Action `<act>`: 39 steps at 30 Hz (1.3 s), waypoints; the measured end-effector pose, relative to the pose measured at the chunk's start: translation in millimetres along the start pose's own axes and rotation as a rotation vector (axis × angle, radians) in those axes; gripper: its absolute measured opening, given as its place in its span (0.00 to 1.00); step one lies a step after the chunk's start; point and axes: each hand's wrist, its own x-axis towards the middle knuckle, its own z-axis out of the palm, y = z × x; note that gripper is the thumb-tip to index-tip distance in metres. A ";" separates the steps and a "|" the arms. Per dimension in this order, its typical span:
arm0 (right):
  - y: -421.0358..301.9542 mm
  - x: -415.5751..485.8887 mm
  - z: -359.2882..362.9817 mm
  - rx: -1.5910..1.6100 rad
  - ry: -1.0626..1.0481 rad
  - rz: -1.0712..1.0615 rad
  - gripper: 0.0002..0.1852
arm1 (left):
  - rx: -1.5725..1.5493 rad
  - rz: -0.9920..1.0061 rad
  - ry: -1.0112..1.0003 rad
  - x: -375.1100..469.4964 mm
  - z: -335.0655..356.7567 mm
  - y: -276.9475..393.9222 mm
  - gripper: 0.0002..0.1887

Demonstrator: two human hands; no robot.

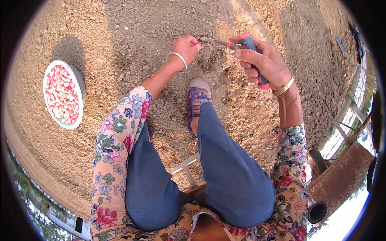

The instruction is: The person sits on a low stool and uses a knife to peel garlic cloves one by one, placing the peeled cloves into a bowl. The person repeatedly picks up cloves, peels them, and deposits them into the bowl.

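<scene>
My left hand [184,50] pinches a small pink piece [199,46], which looks like a coated garlic clove, between thumb and fingertips just above the loose soil [162,69]. In my right hand [268,61] is a hand digging tool [248,43] with a black and red grip set crosswise to its shaft. The tool's narrow, soil-stained metal blade points left, its tip close to my left fingertips. Left of my left arm, a pale round basin [80,87] full of similar pink and white pieces [62,95] stands on the soil.
Between my knees part of a low stool frame [188,171] shows. My patterned shoe [198,93] rests on the soil below my hands. A rusty metal machine part [340,168] is at the right. A blue strip [340,44] and dark cloth [357,42] lie at the far right.
</scene>
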 end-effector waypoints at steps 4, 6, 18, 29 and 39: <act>-13.5 9.4 -1.1 0.073 -0.059 -0.064 0.17 | -0.049 -0.007 0.107 0.9 10.2 -1.5 0.10; -21.1 17.7 -1.2 0.077 -0.073 -0.109 0.14 | -0.020 0.024 0.166 1.7 13.7 -0.3 0.09; -36.3 25.3 5.8 0.139 -0.090 -0.167 0.19 | 0.294 -0.038 0.328 14.2 31.4 18.3 0.08; -29.2 22.3 5.6 0.172 -0.067 -0.160 0.21 | 0.078 -0.343 0.313 35.4 40.9 23.8 0.09; -23.8 22.1 2.3 0.183 -0.053 -0.149 0.19 | 0.325 -0.180 0.284 35.0 37.0 24.0 0.09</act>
